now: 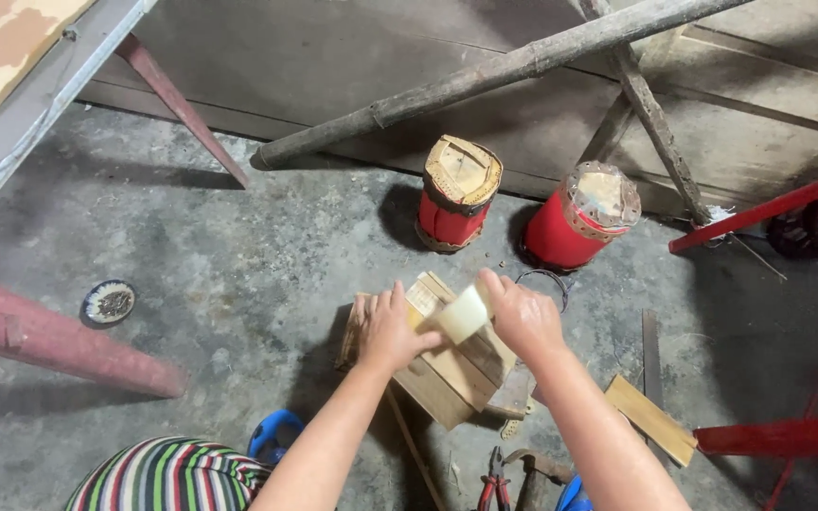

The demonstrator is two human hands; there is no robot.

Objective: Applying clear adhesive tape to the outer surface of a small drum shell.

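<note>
While the left hand (392, 333) lies with its fingers curled down over the top corner of a small wooden box (447, 364), the right hand (521, 317) is closed around a pale rectangular block (464, 313), pressing it against the box's upper face. The box stands tilted on the concrete floor (239, 274), between the two forearms. Just beyond the box stand two red cylinders (456, 197) with worn tops, and a long grey pole (485, 76) slants above them. Right of the box lies a flat wooden offcut (650, 419). Near the box's lower edge are red-handled pliers (494, 487). Well left of the box sits a small round dish (108, 302).
</note>
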